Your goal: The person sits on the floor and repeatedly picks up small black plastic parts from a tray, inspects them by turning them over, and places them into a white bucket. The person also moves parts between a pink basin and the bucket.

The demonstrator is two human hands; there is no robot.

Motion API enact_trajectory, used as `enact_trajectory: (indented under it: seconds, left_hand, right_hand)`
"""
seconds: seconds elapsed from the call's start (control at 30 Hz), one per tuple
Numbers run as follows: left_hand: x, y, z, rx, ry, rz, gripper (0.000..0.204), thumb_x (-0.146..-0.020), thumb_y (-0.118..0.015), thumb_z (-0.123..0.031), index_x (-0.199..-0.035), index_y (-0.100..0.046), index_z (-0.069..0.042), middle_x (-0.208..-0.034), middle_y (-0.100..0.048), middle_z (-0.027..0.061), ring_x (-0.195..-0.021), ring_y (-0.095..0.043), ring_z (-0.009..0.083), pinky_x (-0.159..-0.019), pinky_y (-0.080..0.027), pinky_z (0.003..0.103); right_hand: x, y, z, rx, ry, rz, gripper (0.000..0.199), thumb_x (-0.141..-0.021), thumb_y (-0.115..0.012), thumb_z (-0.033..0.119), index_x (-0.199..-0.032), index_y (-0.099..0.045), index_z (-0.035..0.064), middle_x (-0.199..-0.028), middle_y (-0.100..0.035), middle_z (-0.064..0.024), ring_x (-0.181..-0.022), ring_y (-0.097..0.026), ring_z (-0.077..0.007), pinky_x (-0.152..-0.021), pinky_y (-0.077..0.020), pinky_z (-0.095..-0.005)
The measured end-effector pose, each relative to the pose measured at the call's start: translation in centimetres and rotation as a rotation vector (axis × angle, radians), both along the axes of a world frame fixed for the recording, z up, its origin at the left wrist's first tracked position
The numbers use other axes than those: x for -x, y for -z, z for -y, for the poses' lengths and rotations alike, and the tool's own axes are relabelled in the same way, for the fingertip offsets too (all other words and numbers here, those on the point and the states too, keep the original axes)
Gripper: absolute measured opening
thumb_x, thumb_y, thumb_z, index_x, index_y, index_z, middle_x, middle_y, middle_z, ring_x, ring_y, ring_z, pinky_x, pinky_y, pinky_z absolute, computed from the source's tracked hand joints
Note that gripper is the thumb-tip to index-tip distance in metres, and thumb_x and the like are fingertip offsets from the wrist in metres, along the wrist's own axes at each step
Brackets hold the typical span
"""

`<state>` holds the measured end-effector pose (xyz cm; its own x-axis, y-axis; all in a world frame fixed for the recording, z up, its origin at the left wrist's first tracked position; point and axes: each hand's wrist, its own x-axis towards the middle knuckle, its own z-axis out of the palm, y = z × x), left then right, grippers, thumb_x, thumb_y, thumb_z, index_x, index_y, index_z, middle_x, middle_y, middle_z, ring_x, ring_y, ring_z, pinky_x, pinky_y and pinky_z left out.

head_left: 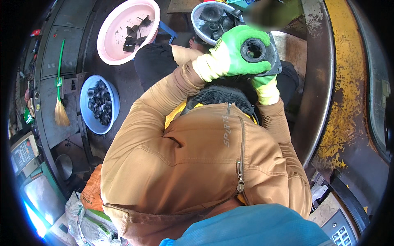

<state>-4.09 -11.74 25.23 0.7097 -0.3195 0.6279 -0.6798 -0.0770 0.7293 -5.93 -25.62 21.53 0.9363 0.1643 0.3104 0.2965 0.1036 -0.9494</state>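
A black rubber part with a round hole (pixel 257 51) is gripped by the green-gloved left hand (pixel 232 53) and steadied underneath by the right hand (pixel 264 87) (grip mostly hidden), above a white basin (pixel 197 18).

Even daylight, sharp centre, fisheye bending, dark vignetted rim.

Dark floor (pixel 123 78) carries a pink basin (pixel 111 37) at eleven o'clock, a blue basin (pixel 86 106) at nine.
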Motion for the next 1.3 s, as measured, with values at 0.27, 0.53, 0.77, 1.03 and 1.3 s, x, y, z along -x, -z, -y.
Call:
enact_trajectory:
  seconds: [0.27, 0.53, 0.77, 1.03, 1.3]
  left_hand:
    - [-1.0, -0.9, -1.2, -0.076, 0.322, -0.111, 0.042, -0.064, -0.080, -0.015, -0.100, -0.063, -0.003, -0.103, -0.064, 0.0106, -0.098, -0.062, 0.0228, -0.088, -0.049, 0.035]
    - [-2.9, -0.7, -1.4, -0.144, 0.770, -0.377, 0.040, -0.064, -0.078, -0.012, -0.101, -0.064, -0.004, -0.108, -0.064, 0.0089, -0.104, -0.059, 0.0201, -0.090, -0.047, 0.032]
    - [-3.2, -2.3, -2.6, 0.006, 0.481, -0.616, 0.064, -0.063, -0.070, 0.003, -0.125, -0.053, -0.003, -0.127, -0.053, 0.0102, -0.123, -0.047, 0.0210, -0.102, -0.040, 0.034]
    - [-1.5, 1.2, 1.8, 0.125, -0.077, -0.034, 0.049, -0.063, -0.081, -0.015, -0.105, -0.059, -0.001, -0.116, -0.061, 0.0141, -0.104, -0.060, 0.0237, -0.093, -0.046, 0.035]
    - [-1.1, -0.8, -0.1, 0.095, 0.128, -0.196, 0.045, -0.064, -0.078, -0.011, -0.104, -0.059, -0.002, -0.110, -0.062, 0.0107, -0.103, -0.060, 0.0222, -0.093, -0.046, 0.035]
  right_hand:
    - [0.7, -0.2, 3.4, -0.044, -0.343, -0.301, 0.058, -0.080, -0.070, 0.011, -0.132, -0.043, 0.0050, -0.126, -0.053, -0.0073, -0.114, -0.052, -0.0188, -0.100, -0.0421, -0.0334]
    - [0.6, 0.7, 3.8, -0.151, -0.482, -0.513, 0.045, -0.088, -0.064, 0.019, -0.128, -0.049, 0.0049, -0.124, -0.056, -0.0074, -0.111, -0.055, -0.0179, -0.095, -0.0459, -0.0318]
    - [-1.7, 1.5, 2.7, 0.165, -0.143, -0.213, 0.043, -0.082, -0.069, 0.018, -0.120, -0.053, 0.0051, -0.108, -0.062, -0.0053, -0.094, -0.060, -0.0111, -0.072, -0.0499, -0.0243]
    - [-1.2, 1.1, -0.6, 0.241, 0.345, 0.230, 0.041, -0.072, -0.074, 0.022, -0.105, -0.059, 0.0041, -0.098, -0.062, -0.0086, -0.091, -0.061, -0.0233, -0.079, -0.0481, -0.0341]
    - [-0.5, -1.4, 0.9, 0.195, 0.038, 0.060, 0.047, -0.064, -0.080, 0.018, -0.105, -0.061, 0.0049, -0.104, -0.063, -0.0104, -0.097, -0.060, -0.0248, -0.085, -0.0470, -0.0355]
